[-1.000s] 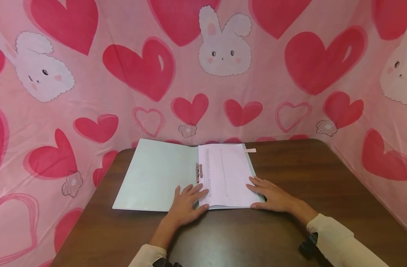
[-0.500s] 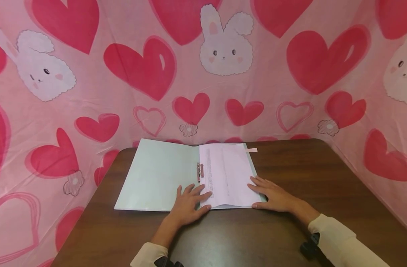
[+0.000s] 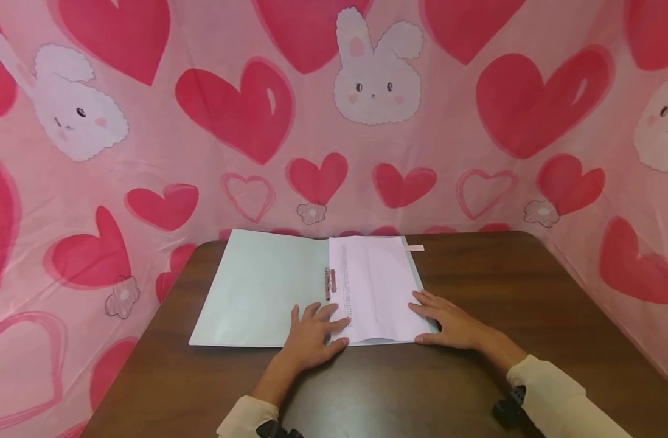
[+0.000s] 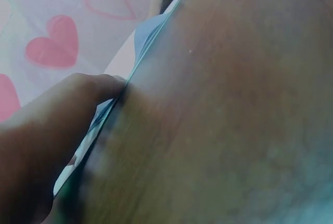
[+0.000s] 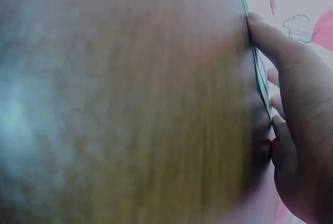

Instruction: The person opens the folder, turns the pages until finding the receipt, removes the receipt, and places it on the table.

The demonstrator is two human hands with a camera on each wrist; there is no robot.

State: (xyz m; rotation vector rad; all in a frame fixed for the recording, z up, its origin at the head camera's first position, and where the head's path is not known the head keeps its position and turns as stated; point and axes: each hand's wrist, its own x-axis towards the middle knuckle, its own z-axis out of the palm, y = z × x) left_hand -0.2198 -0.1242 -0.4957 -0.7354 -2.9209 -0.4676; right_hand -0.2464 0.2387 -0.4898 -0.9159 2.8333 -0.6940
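An open pale green folder [image 3: 257,292] lies on the table, its blank cover to the left. Printed white sheets [image 3: 386,286] lie on its right half, beside a metal binder clip mechanism [image 3: 329,283] at the spine. My left hand [image 3: 311,337] rests with spread fingers over the spine and the sheets' lower left corner, thumb at the bottom edge. At the lower right corner, my right hand [image 3: 449,322] touches the sheets and folder edge with extended fingers. Between the hands, the bottom edge of the sheets bows up slightly. Both wrist views show thumbs at the folder's edge.
A dark brown wooden table [image 3: 367,395] carries the folder. A small pale tab [image 3: 414,247] sticks out past the folder's upper right edge. Pink fabric [image 3: 312,140] with hearts and rabbits hangs behind the table and along both sides.
Both hands keep their places on the folder. The bottom edge of the sheets bows up a little more between them. The head view has shifted slightly.
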